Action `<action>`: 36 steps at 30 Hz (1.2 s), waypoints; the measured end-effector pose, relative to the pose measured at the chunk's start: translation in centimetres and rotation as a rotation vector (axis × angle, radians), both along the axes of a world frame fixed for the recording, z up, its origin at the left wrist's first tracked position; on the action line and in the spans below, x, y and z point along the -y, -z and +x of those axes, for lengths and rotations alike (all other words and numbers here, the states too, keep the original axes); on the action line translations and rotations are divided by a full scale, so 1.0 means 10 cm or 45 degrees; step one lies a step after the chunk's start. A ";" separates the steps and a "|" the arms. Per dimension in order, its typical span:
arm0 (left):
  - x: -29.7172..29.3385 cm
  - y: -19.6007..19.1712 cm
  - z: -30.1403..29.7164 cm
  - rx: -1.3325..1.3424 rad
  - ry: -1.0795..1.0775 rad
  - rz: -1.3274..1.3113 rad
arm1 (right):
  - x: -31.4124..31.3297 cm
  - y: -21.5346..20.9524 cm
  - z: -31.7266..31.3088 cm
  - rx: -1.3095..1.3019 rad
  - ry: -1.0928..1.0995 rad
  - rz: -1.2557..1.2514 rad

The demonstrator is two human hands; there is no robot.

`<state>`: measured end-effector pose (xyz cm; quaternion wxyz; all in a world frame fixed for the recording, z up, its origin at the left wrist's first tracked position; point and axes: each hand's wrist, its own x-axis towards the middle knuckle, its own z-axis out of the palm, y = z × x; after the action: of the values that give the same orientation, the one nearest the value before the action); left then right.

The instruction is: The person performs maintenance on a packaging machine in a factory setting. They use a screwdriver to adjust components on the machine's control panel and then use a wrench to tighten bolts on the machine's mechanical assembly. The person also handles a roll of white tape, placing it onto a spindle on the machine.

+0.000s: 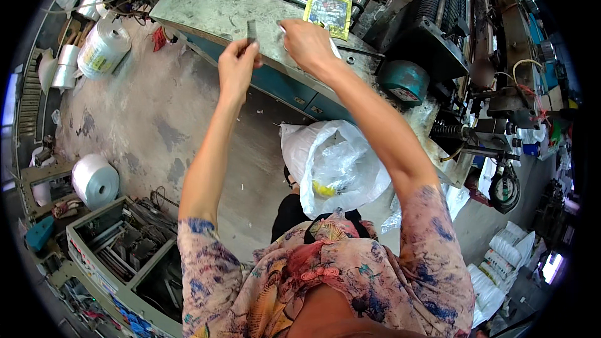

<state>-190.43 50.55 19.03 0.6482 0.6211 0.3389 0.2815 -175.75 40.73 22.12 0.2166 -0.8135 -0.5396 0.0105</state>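
My left hand [238,69] is closed in a pinch above the near edge of the worn metal worktop [203,11]. A small, flat dark grey strip [251,30] stands up from its fingertips. To its right, my right hand [307,44] is closed over the worktop, its fingertips pointing left. A tiny dark tip shows at those fingers, and a bit of white shows past the hand; what it holds I cannot make out. Just beyond the right hand lies a flat clear packet with yellow edges [330,12]. A small metal nut [350,60] sits near the right wrist.
Below the worktop are blue drawers [282,86], with an open white sack [307,150] of clear plastic on the floor. Machinery with a teal round housing [404,81] borders the right. Plastic film rolls [95,181] and an open metal bin of parts [87,236] stand left.
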 end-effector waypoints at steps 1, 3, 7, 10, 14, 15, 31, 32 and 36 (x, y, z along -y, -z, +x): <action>0.10 -0.07 -0.10 0.045 -0.015 -0.018 | -0.19 0.10 0.02 0.066 0.017 -0.007; 0.30 -0.24 -0.27 0.039 -0.036 -0.039 | -0.34 0.28 0.03 0.171 0.027 -0.015; 0.59 -0.41 -0.42 0.033 0.024 0.026 | -0.17 0.32 0.00 0.013 0.024 0.152; 0.90 -0.36 -0.36 0.028 0.036 0.162 | 0.52 -0.30 -0.28 -0.836 0.044 0.349; 1.70 -0.61 0.01 -0.024 0.331 0.572 | 1.69 -0.52 -0.38 -0.788 0.071 0.602; 1.88 -0.67 0.10 -0.024 0.418 0.572 | 1.98 -0.67 -0.36 -0.859 0.169 0.629; 2.62 -0.67 0.13 -0.087 0.860 0.566 | 4.69 -1.22 0.69 0.155 1.192 0.723; 2.55 -0.60 0.09 -0.062 0.818 0.582 | 4.69 -1.15 0.70 0.145 1.227 0.773; 2.12 -0.41 -0.06 -0.132 0.480 0.441 | 4.63 -1.30 0.62 0.264 1.398 0.482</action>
<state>-190.99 29.37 23.12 0.5548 0.7887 0.1966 0.1773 -169.51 -5.60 35.13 0.2779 -0.9178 -0.0501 -0.2792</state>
